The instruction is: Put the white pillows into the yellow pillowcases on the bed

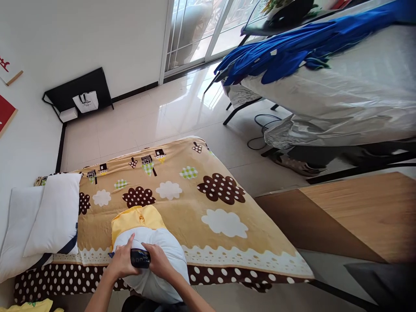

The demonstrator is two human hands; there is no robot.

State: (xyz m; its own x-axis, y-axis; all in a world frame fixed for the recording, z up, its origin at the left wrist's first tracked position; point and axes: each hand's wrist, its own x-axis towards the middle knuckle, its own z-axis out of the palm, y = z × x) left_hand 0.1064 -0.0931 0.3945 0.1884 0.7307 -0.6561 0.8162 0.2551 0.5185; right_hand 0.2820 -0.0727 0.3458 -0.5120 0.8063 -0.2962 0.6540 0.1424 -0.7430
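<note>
A white pillow (169, 247) stands at the near edge of the bed, close to my body. Yellow cloth (138, 218), seemingly a pillowcase, lies against its far end. My left hand (123, 259) grips the pillow's near left part, index finger stretched forward along the white fabric. On the other side, my right hand (158, 258) holds the pillow with its thumb pointing inward. Between the hands shows a navy band (140, 258) with pale lettering. The fingers beneath the pillow are hidden.
A tan patterned blanket (182, 208) covers the bed. Two white pillows (53, 216) lie overlapped at its left end. To the right are a wooden board (360, 212) and a plastic-covered table (341, 86) bearing blue cloth (292, 52). A person's shoe (295, 166) shows beneath it.
</note>
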